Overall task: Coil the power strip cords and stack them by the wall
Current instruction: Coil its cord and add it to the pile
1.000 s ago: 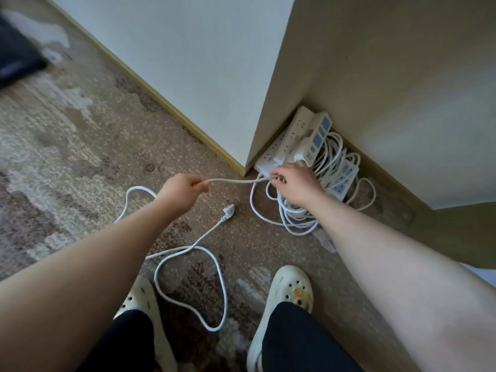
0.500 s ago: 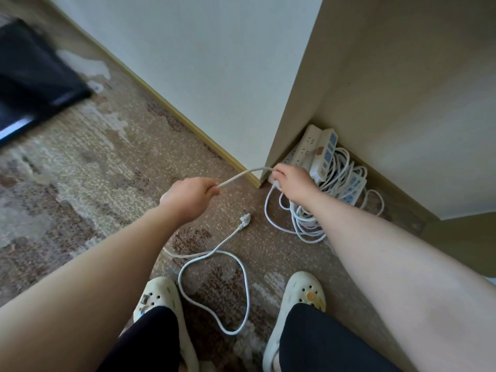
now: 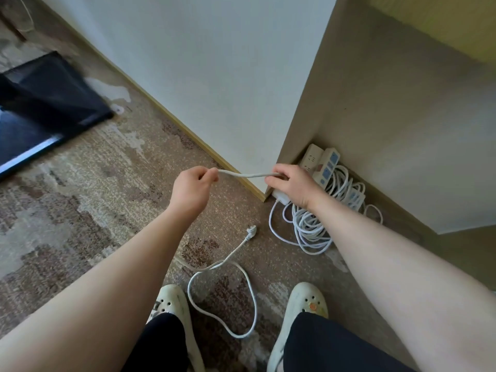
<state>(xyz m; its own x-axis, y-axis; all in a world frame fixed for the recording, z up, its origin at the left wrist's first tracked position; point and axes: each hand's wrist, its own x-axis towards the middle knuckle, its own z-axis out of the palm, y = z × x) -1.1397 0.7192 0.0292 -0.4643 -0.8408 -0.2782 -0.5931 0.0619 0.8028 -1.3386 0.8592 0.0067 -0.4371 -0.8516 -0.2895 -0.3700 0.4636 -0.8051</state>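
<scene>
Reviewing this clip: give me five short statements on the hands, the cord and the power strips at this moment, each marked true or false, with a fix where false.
1. Both hands hold a stretch of white cord between them. True: the left hand pinches one end of the stretch, the right hand grips the other.
2. The plug is in the left hand. False: it lies on the carpet, in neither hand.
3. Power strips sit at the foot of the wall. True.
4. All the cord is already coiled. False: a loose loop lies between the shoes.
5. A coiled bundle lies below the right wrist. True.
</scene>
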